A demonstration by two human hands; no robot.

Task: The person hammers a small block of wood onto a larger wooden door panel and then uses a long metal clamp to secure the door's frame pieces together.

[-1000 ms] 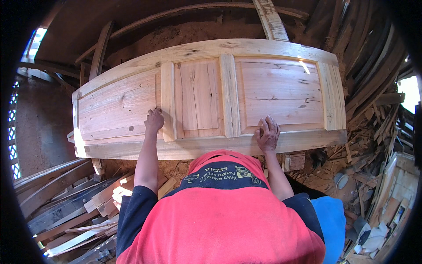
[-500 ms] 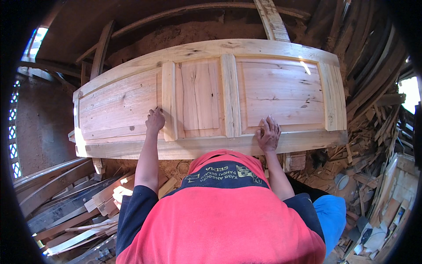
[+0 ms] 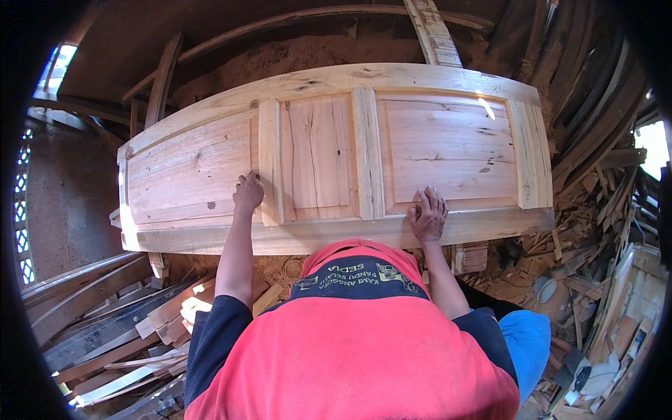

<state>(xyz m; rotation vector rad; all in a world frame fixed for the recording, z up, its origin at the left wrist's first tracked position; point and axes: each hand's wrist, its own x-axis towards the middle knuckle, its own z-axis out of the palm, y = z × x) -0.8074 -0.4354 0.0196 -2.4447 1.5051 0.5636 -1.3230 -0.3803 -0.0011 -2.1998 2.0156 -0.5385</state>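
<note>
A pale wooden panel door lies flat across supports in front of me, with three recessed panels and raised frame pieces. My left hand rests at the right edge of the left panel, beside an upright frame piece. Its fingers are curled together; whatever they may pinch is too small to make out. Over the lower edge of the right panel lies my right hand, fingers loosely apart and touching the wood, holding nothing visible.
Offcuts and long boards are heaped at the lower left. More scrap wood covers the ground on the right, with a pale round container among it. A beam reaches under the door's far side; dark planks lean at the upper right.
Both hands stay in nearly the same places on the door. Only a very slight shift of the left hand and the door in the picture shows.
</note>
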